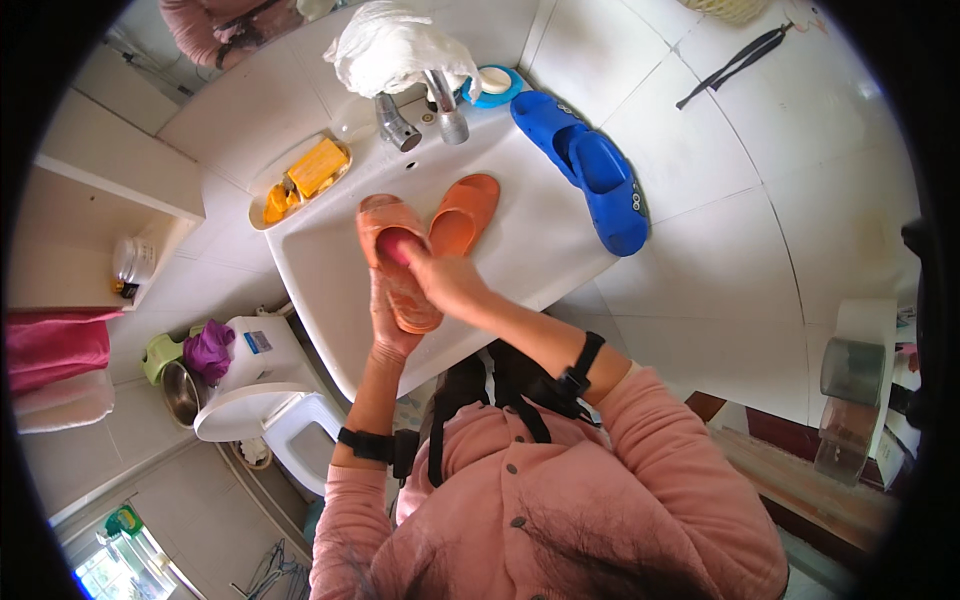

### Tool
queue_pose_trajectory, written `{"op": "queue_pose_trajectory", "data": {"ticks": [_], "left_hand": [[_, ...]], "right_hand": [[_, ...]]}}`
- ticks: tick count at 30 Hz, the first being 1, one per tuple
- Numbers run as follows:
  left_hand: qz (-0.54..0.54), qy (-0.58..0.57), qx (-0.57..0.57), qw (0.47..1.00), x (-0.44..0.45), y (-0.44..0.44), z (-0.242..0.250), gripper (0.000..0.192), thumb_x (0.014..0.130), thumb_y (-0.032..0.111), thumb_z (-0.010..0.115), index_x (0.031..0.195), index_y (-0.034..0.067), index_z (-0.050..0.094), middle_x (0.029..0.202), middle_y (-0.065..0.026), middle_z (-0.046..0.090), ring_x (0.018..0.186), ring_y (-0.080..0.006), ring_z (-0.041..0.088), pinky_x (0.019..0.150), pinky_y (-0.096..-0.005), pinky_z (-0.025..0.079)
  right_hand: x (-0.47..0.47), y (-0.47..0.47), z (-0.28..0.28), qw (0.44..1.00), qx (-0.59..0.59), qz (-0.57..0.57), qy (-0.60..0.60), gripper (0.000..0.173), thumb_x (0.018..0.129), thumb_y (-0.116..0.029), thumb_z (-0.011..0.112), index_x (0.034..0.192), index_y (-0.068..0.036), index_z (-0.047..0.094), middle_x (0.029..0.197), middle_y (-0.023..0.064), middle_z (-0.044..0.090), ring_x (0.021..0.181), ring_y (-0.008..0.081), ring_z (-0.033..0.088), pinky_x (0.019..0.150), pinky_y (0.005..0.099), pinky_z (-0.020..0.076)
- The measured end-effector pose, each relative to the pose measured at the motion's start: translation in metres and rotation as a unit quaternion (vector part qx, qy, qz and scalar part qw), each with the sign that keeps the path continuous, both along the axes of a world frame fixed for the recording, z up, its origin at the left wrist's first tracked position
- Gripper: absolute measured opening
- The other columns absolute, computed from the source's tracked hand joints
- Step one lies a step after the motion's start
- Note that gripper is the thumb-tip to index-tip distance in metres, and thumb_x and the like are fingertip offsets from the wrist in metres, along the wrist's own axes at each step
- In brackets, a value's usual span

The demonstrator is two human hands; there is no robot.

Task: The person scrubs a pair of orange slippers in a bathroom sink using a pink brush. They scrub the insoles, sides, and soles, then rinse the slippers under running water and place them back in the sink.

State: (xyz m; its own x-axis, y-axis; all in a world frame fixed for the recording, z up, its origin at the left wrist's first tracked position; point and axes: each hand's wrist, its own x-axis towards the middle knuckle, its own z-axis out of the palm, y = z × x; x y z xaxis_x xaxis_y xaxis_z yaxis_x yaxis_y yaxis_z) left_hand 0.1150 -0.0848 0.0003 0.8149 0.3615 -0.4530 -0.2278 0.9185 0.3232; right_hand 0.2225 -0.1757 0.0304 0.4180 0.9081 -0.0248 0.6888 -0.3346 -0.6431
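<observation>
Over the white washbasin, my left hand grips an orange slipper from beneath, near its heel end. Whitish streaks, like suds, mark the slipper's strap and sole. My right hand reaches into the foot opening and presses a pink object against the inside. Only a small part of that object shows, so I cannot tell if it is a brush or a cloth. Behind my right hand, the matching orange slipper rests in the basin, partly hidden by the hand and the held slipper.
Blue clogs lie along the basin's right rim. A soap bar sits in a dish at the left rim. Two metal taps stand at the back beneath a white plastic bag. A toilet stands at lower left.
</observation>
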Motion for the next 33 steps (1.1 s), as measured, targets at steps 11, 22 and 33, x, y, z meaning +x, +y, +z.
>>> {"op": "queue_pose_trajectory", "data": {"ticks": [11, 22, 33], "left_hand": [[-0.044, -0.073, -0.012, 0.996, -0.003, -0.002, -0.015, 0.069, 0.091, 0.06, 0.052, 0.144, 0.019, 0.04, 0.14, -0.0069, 0.05, 0.126, -0.0296, 0.049, 0.106, -0.0478, 0.04], [-0.132, 0.018, 0.074, 0.988, 0.004, -0.034, -0.014, 0.07, 0.091, 0.067, 0.046, 0.136, 0.013, 0.043, 0.117, -0.0084, 0.06, 0.094, -0.0243, 0.061, 0.075, -0.0408, 0.052], [0.016, 0.044, 0.074, 0.996, 0.004, -0.023, 0.002, 0.069, 0.09, 0.062, 0.052, 0.136, 0.011, 0.043, 0.12, -0.0104, 0.058, 0.1, -0.0267, 0.06, 0.079, -0.043, 0.052]], "right_hand": [[0.017, 0.006, -0.007, 0.996, 0.006, -0.035, -0.079, 0.047, 0.09, -0.013, 0.048, 0.137, -0.009, 0.043, 0.069, 0.0171, 0.065, 0.063, 0.0367, 0.065, 0.055, 0.0481, 0.0498], [0.037, 0.023, -0.014, 0.987, -0.078, -0.101, 0.098, 0.032, 0.096, -0.02, 0.038, 0.103, -0.001, 0.063, 0.095, 0.0233, 0.067, 0.089, 0.0399, 0.065, 0.077, 0.0498, 0.0517], [0.016, -0.023, -0.006, 0.996, -0.069, -0.03, 0.047, 0.044, 0.095, -0.017, 0.042, 0.138, -0.011, 0.042, 0.074, 0.0167, 0.068, 0.07, 0.0365, 0.067, 0.06, 0.0482, 0.0519]]}}
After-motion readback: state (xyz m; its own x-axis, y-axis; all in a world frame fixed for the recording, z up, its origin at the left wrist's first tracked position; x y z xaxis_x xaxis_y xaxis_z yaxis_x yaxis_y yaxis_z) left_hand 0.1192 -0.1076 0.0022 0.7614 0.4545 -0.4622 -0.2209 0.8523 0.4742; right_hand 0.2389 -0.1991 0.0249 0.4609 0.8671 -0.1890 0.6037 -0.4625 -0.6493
